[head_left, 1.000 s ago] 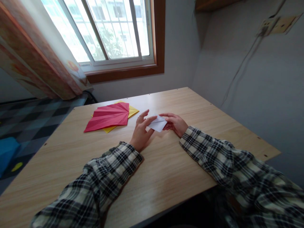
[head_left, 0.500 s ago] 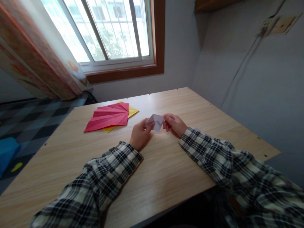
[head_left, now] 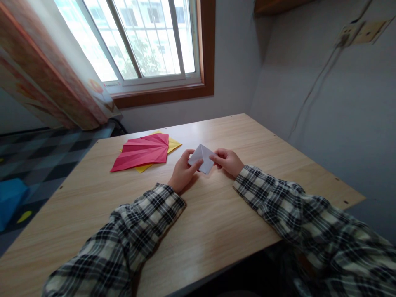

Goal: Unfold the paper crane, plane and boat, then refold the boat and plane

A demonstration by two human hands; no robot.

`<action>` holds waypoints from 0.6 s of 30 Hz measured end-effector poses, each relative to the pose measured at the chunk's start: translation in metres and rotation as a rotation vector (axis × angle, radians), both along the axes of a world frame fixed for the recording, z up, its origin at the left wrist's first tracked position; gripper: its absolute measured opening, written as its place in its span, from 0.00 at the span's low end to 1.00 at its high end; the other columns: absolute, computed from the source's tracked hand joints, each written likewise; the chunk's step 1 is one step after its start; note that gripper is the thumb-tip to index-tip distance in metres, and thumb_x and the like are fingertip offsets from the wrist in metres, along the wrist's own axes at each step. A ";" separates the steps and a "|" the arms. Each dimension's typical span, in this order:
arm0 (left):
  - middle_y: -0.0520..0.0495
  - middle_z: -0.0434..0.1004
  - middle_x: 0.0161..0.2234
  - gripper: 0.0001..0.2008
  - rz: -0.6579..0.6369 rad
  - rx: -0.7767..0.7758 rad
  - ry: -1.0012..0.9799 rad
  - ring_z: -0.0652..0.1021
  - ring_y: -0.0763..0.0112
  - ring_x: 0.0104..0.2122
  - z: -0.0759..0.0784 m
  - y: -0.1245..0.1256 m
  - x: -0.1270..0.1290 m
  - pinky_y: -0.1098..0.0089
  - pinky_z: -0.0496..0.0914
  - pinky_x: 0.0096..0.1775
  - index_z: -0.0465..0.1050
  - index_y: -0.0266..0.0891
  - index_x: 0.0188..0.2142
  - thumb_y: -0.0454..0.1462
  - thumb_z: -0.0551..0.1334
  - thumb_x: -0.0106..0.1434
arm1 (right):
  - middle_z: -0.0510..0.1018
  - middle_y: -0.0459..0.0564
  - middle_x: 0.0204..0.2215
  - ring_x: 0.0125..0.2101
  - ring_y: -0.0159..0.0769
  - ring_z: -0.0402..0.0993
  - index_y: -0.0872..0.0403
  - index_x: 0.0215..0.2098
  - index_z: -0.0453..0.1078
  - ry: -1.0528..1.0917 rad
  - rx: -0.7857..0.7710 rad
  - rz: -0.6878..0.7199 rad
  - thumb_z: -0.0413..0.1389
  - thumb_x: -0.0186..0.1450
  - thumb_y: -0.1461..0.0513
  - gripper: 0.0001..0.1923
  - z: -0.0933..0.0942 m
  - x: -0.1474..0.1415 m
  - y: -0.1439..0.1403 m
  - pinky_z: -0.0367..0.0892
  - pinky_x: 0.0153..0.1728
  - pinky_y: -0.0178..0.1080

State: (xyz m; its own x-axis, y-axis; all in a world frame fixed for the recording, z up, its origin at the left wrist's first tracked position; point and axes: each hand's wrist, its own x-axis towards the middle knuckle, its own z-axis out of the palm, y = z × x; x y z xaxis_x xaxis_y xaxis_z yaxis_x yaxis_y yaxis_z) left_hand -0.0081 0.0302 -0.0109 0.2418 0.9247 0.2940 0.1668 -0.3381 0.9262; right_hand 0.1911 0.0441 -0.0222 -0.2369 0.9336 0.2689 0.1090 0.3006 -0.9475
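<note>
Both hands, left hand [head_left: 182, 172] and right hand [head_left: 228, 161], pinch a small white folded paper [head_left: 202, 159], partly creased, above the wooden surface [head_left: 216, 222].

Looks like we're in somebody's room at home, not any kind of workplace. We've got a plain wooden table [head_left: 216, 231] pushed into a corner, a window [head_left: 139, 41] with a brown wooden frame, and a flowery curtain [head_left: 46, 82] hanging beside it. There's a wall socket [head_left: 360, 33] with a cable trailing down, and a checkered floor [head_left: 46, 156]. Sheets of red paper [head_left: 142, 152] and yellow paper [head_left: 173, 144] lie on the table.
</note>
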 end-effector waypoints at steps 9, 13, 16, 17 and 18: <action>0.53 0.77 0.31 0.15 -0.026 -0.014 0.011 0.78 0.71 0.28 0.003 -0.002 0.000 0.71 0.73 0.31 0.64 0.39 0.46 0.41 0.63 0.61 | 0.72 0.43 0.19 0.19 0.28 0.66 0.54 0.27 0.70 0.048 -0.045 0.018 0.61 0.60 0.49 0.17 -0.002 -0.001 0.001 0.61 0.22 0.32; 0.52 0.77 0.33 0.14 -0.044 -0.008 0.002 0.78 0.72 0.30 0.003 -0.001 0.000 0.72 0.73 0.32 0.65 0.39 0.45 0.38 0.62 0.60 | 0.73 0.44 0.20 0.19 0.28 0.67 0.55 0.29 0.71 0.082 -0.062 0.032 0.62 0.59 0.49 0.17 -0.003 -0.002 0.001 0.62 0.21 0.32; 0.52 0.76 0.33 0.14 -0.052 -0.014 -0.013 0.77 0.73 0.30 0.004 -0.001 0.000 0.72 0.73 0.32 0.65 0.38 0.45 0.36 0.62 0.60 | 0.73 0.43 0.20 0.19 0.27 0.66 0.55 0.31 0.72 0.113 -0.079 0.030 0.62 0.58 0.48 0.18 -0.002 -0.003 0.000 0.61 0.20 0.32; 0.52 0.76 0.33 0.14 -0.055 -0.016 -0.017 0.77 0.73 0.30 0.004 -0.001 0.000 0.72 0.73 0.32 0.65 0.38 0.45 0.36 0.62 0.59 | 0.73 0.43 0.20 0.18 0.27 0.65 0.55 0.32 0.73 0.114 -0.079 0.027 0.62 0.58 0.48 0.18 -0.001 -0.003 0.000 0.61 0.20 0.32; 0.52 0.76 0.33 0.13 -0.058 -0.018 -0.019 0.77 0.73 0.30 0.003 -0.001 0.000 0.72 0.73 0.32 0.65 0.38 0.45 0.36 0.62 0.60 | 0.72 0.43 0.19 0.18 0.27 0.65 0.55 0.33 0.73 0.109 -0.076 0.024 0.62 0.58 0.49 0.18 0.000 -0.003 -0.001 0.61 0.19 0.32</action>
